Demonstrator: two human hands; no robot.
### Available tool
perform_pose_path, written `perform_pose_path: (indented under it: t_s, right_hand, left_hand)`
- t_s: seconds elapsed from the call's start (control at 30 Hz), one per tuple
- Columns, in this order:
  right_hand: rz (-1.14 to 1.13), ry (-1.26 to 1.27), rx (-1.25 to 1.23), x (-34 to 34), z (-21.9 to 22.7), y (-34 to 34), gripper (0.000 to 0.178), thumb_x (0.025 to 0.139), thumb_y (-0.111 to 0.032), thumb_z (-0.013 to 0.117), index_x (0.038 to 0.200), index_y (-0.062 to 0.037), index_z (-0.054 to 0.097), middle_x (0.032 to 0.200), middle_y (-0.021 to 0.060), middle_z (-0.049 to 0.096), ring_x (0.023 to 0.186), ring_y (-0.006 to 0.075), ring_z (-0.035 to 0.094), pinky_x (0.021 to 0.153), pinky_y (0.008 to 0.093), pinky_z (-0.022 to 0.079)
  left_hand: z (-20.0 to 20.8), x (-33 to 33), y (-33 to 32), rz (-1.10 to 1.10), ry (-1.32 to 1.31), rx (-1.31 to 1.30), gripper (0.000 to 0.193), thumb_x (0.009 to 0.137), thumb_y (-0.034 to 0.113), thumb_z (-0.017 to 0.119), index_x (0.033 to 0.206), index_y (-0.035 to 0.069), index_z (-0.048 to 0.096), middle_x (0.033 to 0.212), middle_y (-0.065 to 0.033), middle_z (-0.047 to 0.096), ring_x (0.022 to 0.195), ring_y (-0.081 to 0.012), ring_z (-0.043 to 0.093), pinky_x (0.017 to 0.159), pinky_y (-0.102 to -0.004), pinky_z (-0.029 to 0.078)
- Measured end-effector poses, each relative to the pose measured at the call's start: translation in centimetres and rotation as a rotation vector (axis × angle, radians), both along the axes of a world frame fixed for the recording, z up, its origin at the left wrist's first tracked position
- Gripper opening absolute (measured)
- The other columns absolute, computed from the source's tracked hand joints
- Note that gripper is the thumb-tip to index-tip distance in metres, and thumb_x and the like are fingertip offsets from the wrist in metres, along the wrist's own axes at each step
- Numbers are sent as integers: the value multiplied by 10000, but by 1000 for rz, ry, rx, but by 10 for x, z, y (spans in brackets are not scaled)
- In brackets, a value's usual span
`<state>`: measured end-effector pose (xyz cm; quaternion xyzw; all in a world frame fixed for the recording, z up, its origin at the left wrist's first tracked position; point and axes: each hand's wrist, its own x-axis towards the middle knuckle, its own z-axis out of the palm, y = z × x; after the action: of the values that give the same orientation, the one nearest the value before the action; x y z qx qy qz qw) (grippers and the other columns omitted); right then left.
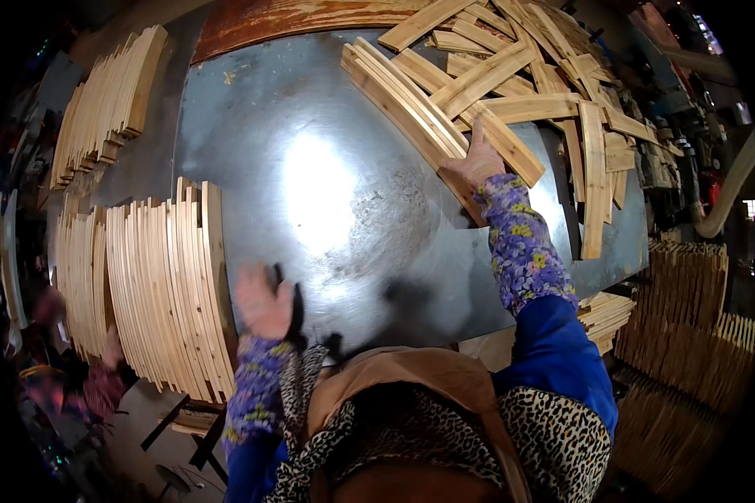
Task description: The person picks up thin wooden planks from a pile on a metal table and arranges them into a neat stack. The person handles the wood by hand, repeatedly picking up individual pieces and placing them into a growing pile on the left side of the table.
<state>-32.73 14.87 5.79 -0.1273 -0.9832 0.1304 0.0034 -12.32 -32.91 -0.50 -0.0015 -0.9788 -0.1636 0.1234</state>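
Observation:
My right hand [476, 161] is closed over the near right end of a small row of wooden slats [407, 105] standing on edge on the metal tabletop [327, 109]. Its index finger stretches along the far side, by a loose slat [503, 144]; the thumb side lies across the slats' ends. Slightly blurred, my left hand [264, 303] hovers over the table's near left part with its fingers apart and nothing in it. Just left of it stands a long, tightly packed row of slats [164, 293]. Both forearms wear flowered sleeves.
A loose pile of slats [554, 63] covers the far right of the table. More stacked slats [113, 96] stand at the far left, and a reddish-brown board [260, 29] lies along the back edge. Brown stacks [671, 318] rise at right. Another person's hand [111, 345] shows at left.

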Motion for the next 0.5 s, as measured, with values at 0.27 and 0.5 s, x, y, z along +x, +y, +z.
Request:
perform_pose_path:
  t_s: [0.27, 0.5]
  right_hand:
    - [89, -458, -752, 57, -15, -78, 875, 846, -595, 838, 1366, 64, 591, 1195, 266, 746, 1129, 354, 736, 987, 441, 574]
    - [96, -392, -1633, 82, -65, -114, 854, 937, -277, 810, 1599, 47, 379, 1440, 239, 604, 1293, 315, 629, 1126, 421, 523]
  left_hand:
    - [-22, -99, 235, -35, -643, 1467, 869, 958, 247, 778, 1642, -55, 334, 1499, -223, 575, 1380, -302, 573, 1178, -404, 461]
    - [-1, -59, 202, 9, -745, 1749, 946, 803, 39, 755, 1658, 52, 350, 1383, -137, 627, 1239, -267, 650, 1048, -394, 581]
